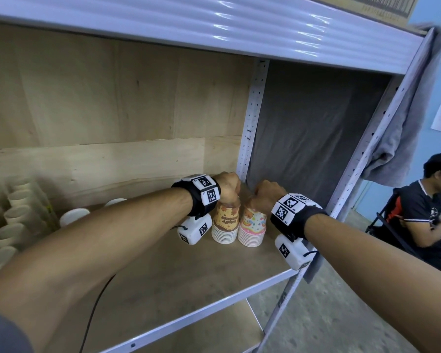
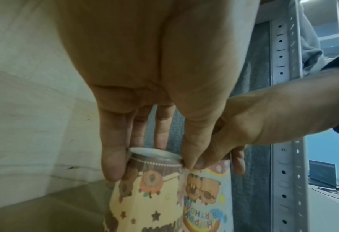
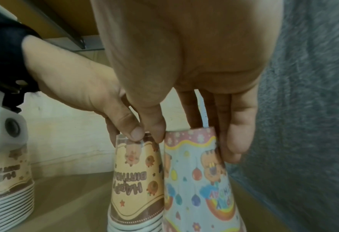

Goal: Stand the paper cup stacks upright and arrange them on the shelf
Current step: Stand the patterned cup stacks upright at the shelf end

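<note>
right now both stacks stand mouth-down on the shelf board (image 1: 163, 281), side by side and touching, directly under my two hands. my left hand (image 1: 227, 186) comes down from above on the yellow-and-brown cup stack (image 1: 225, 225); its fingers (image 2: 113, 164) hang nearly straight and close lightly round the upturned base of the top cup, thumb on one side, the others opposite. my right hand (image 1: 266, 196) does the same on the pink-and-blue cup stack (image 1: 252, 229), just to the right of the first, with its fingers (image 3: 238, 138) down along the wall of the top cup. my two thumbs meet in the gap between the stacks.

these feel like they should be very light, i judge: thin printed paper, nested, with rolled rims fanned out at the bottom. the walls are soft and will dent if i squeeze, and the glossy print looks a bit slick. a hold on the top cup alone may lift only that cup off the rest, so to move a stack i would rather take hold lower, around the band of rims near the board, or simply slide it. standing on the wide end they look stable, though a knock high up could tip them.

further to the left of my left hand a third printed stack (image 3: 7, 188) stands too, and beyond it plain white cups (image 1: 74, 216).
</note>
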Motion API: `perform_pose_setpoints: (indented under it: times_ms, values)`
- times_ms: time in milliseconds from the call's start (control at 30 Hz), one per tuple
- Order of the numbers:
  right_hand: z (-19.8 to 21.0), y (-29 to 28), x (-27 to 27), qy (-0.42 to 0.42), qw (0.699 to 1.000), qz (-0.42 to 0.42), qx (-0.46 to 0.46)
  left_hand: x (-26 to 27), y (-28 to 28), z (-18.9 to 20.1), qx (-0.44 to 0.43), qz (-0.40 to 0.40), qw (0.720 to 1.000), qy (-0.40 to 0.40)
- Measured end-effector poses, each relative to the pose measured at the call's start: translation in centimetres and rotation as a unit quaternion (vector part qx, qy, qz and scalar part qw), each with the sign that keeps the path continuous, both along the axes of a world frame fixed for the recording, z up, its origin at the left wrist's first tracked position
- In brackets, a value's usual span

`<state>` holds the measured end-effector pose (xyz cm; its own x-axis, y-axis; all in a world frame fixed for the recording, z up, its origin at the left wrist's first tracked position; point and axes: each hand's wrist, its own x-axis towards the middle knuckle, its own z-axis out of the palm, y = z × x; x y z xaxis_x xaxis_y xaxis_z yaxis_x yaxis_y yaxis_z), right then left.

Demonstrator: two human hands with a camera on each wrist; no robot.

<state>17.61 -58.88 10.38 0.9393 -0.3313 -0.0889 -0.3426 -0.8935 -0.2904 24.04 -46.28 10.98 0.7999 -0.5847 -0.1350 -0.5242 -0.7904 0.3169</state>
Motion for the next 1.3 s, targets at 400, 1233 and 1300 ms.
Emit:
perform_pose_setpoints:
  times_ms: [400, 1233, 1300]
  values:
    - [1.1, 0.7, 2.4, -0.001, 0.999, 0.046, -0.012, 1.2, 0.4, 0.5, -0.006, 0.038, 0.999, 0.005]
    - [1.5, 4.5, 13.6, -0.101, 0.961, 0.258, 0.017, 8.2, 7.6, 2.8, 0.009, 0.175, 0.981, -0.082]
    - [1.5, 4.7, 14.4, -0.108, 0.957, 0.27, 0.014, 8.8, 7.8, 2.8, -0.003, 0.185, 0.98, -0.075]
